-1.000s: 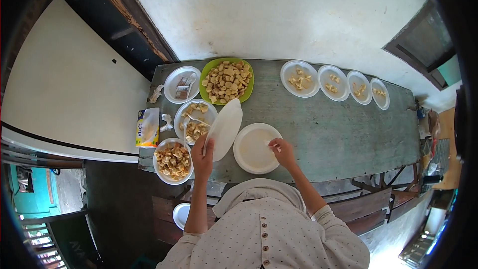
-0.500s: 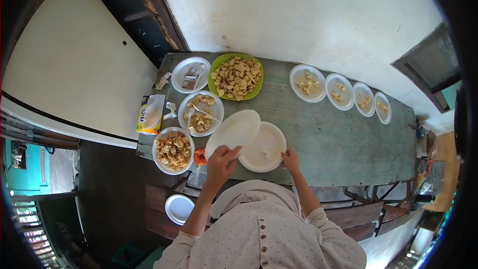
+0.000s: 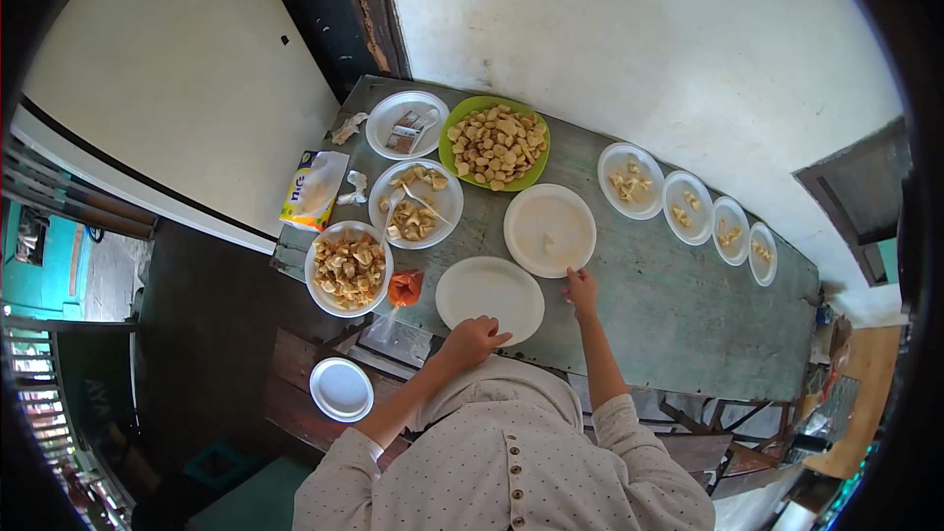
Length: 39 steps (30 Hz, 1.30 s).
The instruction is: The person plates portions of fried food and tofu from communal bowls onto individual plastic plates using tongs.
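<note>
A white plate lies at the near edge of the table, its surface bare. My left hand is closed on its near rim. Just beyond and to the right is a second white plate with a few small pale pieces near its middle. My right hand pinches this plate's near rim. Close to the left plate lie an open-topped red-orange bag and a bowl of brownish chunks.
A green bowl of pale chunks stands at the back. Left of it are a plate with spoons and food, a plate with a packet and a tissue pack. Several plates with small portions line the wall side at right.
The left plate, which overlapped the other, has come down nearer my body and clear of it. The right plate sits farther toward the back. The view has shifted slightly.
</note>
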Tool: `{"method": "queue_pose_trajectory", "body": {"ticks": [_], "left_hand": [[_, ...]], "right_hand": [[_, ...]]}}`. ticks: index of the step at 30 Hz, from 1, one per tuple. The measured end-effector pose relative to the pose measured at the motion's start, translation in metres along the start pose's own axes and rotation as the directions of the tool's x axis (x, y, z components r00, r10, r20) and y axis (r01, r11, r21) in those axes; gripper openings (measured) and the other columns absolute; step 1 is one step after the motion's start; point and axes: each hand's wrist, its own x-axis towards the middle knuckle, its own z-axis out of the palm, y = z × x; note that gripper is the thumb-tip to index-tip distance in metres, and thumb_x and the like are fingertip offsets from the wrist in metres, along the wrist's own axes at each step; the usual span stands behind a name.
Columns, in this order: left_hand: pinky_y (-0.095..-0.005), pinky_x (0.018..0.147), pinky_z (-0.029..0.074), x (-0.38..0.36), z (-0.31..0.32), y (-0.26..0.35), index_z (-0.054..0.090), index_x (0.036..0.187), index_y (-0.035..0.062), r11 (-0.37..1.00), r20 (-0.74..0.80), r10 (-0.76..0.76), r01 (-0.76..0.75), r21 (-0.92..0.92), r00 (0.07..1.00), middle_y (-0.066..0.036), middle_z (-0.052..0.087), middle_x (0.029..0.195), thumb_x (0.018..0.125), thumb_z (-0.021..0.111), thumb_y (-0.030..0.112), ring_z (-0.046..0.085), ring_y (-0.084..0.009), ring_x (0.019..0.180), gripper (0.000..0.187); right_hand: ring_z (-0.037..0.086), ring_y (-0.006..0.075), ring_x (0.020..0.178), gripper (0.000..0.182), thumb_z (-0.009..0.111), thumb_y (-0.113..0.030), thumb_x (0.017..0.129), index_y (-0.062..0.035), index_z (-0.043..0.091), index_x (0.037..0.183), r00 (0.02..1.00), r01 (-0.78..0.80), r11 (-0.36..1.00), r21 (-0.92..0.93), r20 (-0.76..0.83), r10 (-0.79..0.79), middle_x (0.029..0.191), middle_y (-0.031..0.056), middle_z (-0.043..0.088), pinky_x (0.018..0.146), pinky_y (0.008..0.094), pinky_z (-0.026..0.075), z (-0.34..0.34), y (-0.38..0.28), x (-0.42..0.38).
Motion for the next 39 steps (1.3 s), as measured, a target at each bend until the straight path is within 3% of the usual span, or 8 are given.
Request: {"method": "queue_pose_trajectory", "body": {"ticks": [11, 13, 20, 22, 24, 26, 30, 39], "left_hand": [[-0.0386, 0.073, 0.038, -0.018, 0.004, -0.032, 0.055, 0.109, 0.0202, 0.961, 0.346, -0.259, 0.205, 0.186, 0.902, -0.004, 0.05, 0.097, 0.054, 0.077, 0.03, 0.048, -0.0203, 0.095, 0.06], [-0.0395, 0.072, 0.039, -0.017, -0.004, -0.032, 0.055, 0.109, 0.0188, 0.955, 0.358, -0.282, 0.227, 0.189, 0.89, -0.004, 0.05, 0.098, 0.055, 0.076, 0.034, 0.048, -0.0204, 0.095, 0.061], [-0.0402, 0.071, 0.041, -0.014, -0.018, -0.033, 0.055, 0.106, 0.0127, 0.947, 0.255, -0.311, 0.277, 0.161, 0.916, -0.006, 0.052, 0.094, 0.063, 0.07, 0.038, 0.052, -0.0209, 0.09, 0.052], [-0.0396, 0.071, 0.042, 0.001, -0.052, -0.01, 0.06, 0.093, 0.0094, 0.943, 0.269, -0.333, 0.318, 0.099, 0.904, -0.007, 0.055, 0.092, 0.063, 0.07, 0.035, 0.054, -0.0226, 0.088, 0.041], [-0.0393, 0.076, 0.041, 0.011, -0.091, 0.014, 0.057, 0.097, 0.0081, 0.969, 0.352, -0.195, 0.235, -0.077, 0.916, -0.01, 0.053, 0.098, 0.062, 0.07, 0.036, 0.051, -0.0256, 0.095, 0.047], [-0.0429, 0.083, 0.038, 0.008, -0.093, 0.024, 0.05, 0.108, 0.0077, 0.969, 0.103, 0.087, -0.061, -0.238, 0.991, -0.012, 0.049, 0.109, 0.059, 0.071, 0.038, 0.046, -0.0293, 0.106, 0.061], [-0.0511, 0.095, 0.024, 0.024, -0.096, 0.06, 0.039, 0.118, 0.0083, 0.907, 0.125, 0.39, -0.357, -0.226, 0.912, -0.01, 0.042, 0.123, 0.064, 0.068, 0.033, 0.035, -0.0274, 0.121, 0.066], [-0.0387, 0.084, 0.04, 0.027, -0.082, 0.091, 0.05, 0.106, 0.0044, 0.596, -0.234, 0.483, -0.513, -0.618, 0.844, -0.008, 0.056, 0.093, 0.071, 0.06, 0.017, 0.055, -0.0251, 0.087, 0.038]], "right_hand": [[0.054, 0.0125, 0.055, 0.054, 0.059, -0.023, 0.079, -0.0041, 0.038, 0.125, 0.993, 0.107, 0.992, -0.065, -0.038, -0.11, 0.088, 0.0076, 0.055, 0.043, 0.0242, 0.041, 0.037, 0.019, -0.062], [0.054, 0.0132, 0.055, 0.052, 0.061, -0.013, 0.076, -0.0053, 0.04, 0.123, 0.913, 0.407, 0.894, -0.188, 0.036, -0.407, 0.087, 0.008, 0.054, 0.047, 0.0271, 0.043, 0.051, 0.023, -0.063], [0.055, 0.0203, 0.061, 0.04, 0.061, -0.007, 0.072, -0.0111, 0.051, 0.111, 0.8, 0.593, 0.69, -0.415, 0.203, -0.565, 0.085, 0.0096, 0.055, 0.058, 0.0318, 0.046, 0.119, -0.044, -0.097], [0.055, 0.0227, 0.063, 0.034, 0.062, -0.01, 0.072, -0.0124, 0.054, 0.105, 0.627, 0.776, 0.511, -0.37, 0.359, -0.692, 0.088, 0.0091, 0.055, 0.057, 0.0319, 0.046, 0.142, -0.051, -0.09], [0.056, 0.0238, 0.076, 0.034, 0.064, -0.018, 0.072, -0.0141, 0.056, 0.105, 0.627, 0.778, 0.536, -0.328, 0.438, -0.644, 0.093, 0.0084, 0.055, 0.065, 0.0353, 0.045, 0.163, -0.062, -0.082], [0.051, 0.0265, 0.097, 0.036, 0.065, -0.029, 0.071, -0.0164, 0.057, 0.104, 0.484, 0.872, 0.261, -0.414, 0.646, -0.59, 0.101, 0.0086, 0.053, 0.077, 0.0439, 0.04, 0.181, -0.071, -0.083], [0.045, 0.0245, 0.103, 0.042, 0.068, -0.034, 0.065, -0.0221, 0.059, 0.104, 0.281, 0.95, 0.022, -0.312, 0.818, -0.502, 0.101, 0.0054, 0.052, 0.078, 0.0426, 0.037, 0.215, -0.082, -0.083], [0.05, 0.0238, 0.095, 0.022, 0.071, -0.021, 0.061, -0.0137, 0.067, 0.082, 0.464, 0.87, 0.389, -0.302, 0.769, -0.44, 0.093, 0.0045, 0.057, 0.081, 0.0405, 0.038, 0.24, -0.063, -0.067]]}}
